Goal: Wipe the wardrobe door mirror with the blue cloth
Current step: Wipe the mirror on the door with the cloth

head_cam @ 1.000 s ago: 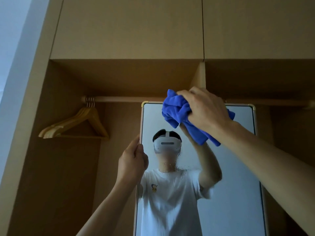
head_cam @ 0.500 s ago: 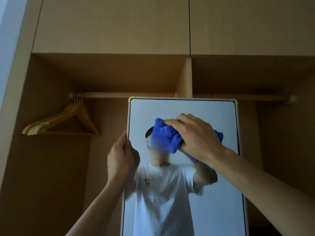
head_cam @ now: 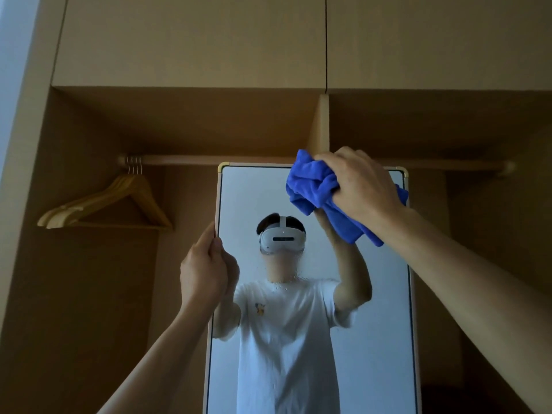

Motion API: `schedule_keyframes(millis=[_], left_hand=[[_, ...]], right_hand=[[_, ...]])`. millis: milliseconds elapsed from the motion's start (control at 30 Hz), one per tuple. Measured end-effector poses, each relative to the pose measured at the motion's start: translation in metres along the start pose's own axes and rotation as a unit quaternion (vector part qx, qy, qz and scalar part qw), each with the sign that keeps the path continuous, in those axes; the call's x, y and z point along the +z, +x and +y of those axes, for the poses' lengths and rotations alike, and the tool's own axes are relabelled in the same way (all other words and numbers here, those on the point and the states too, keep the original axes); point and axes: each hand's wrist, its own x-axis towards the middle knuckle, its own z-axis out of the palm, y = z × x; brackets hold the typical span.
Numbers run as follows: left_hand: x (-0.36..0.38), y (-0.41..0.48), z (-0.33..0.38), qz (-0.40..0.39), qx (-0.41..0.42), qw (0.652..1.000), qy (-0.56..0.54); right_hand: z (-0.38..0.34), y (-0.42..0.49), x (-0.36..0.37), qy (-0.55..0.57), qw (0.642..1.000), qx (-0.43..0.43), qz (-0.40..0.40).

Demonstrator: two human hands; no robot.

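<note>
Two hands tend the wardrobe door mirror (head_cam: pixel 373 324), centre frame: left hand (head_cam: pixel 206 273) pinching its left edge, right hand (head_cam: pixel 361 186) clutching the blue cloth (head_cam: pixel 313 186) against its upper right corner; a hard push could swing it loose, smearing the droplets (head_cam: pixel 286 282) mid-glass.

Dim wooden wardrobe (head_cam: pixel 191 124) — hangers (head_cam: pixel 119 201) on its rail (head_cam: pixel 209 159).

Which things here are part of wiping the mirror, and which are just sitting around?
In use: mirror; cloth, gripped by the right hand; left hand, holding the mirror's edge.
Just there: hangers; rail; cupboard doors.
</note>
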Motion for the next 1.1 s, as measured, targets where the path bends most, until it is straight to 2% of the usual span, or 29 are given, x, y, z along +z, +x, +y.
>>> schedule_keyframes(millis=[133, 333, 567, 700, 800, 1000, 1100], left_hand=[[0.001, -0.001, 0.0, 0.002, -0.002, 1.0, 0.008], [0.004, -0.008, 0.003, 0.016, -0.004, 1.0, 0.027], [0.0, -0.011, 0.005, 0.012, -0.005, 0.999, 0.05], [-0.002, -0.013, 0.006, 0.013, -0.005, 0.999, 0.046], [-0.002, -0.013, 0.004, 0.011, -0.016, 0.999, 0.042], [0.0, -0.011, 0.003, 0.003, -0.033, 0.999, 0.027], [-0.001, -0.011, 0.002, -0.002, -0.038, 0.999, 0.025]], right_hand=[[-0.005, -0.025, 0.002, 0.031, 0.999, -0.016, -0.02], [-0.008, -0.064, 0.009, 0.045, 0.994, -0.018, -0.099], [0.007, -0.044, -0.005, 0.023, 0.998, -0.019, -0.046], [0.032, -0.018, -0.017, -0.019, 1.0, 0.019, -0.015], [0.04, -0.016, -0.019, -0.015, 0.999, 0.032, -0.011], [0.034, -0.054, -0.001, -0.018, 1.0, -0.005, -0.008], [0.034, -0.075, 0.007, 0.004, 0.999, -0.022, -0.042]])
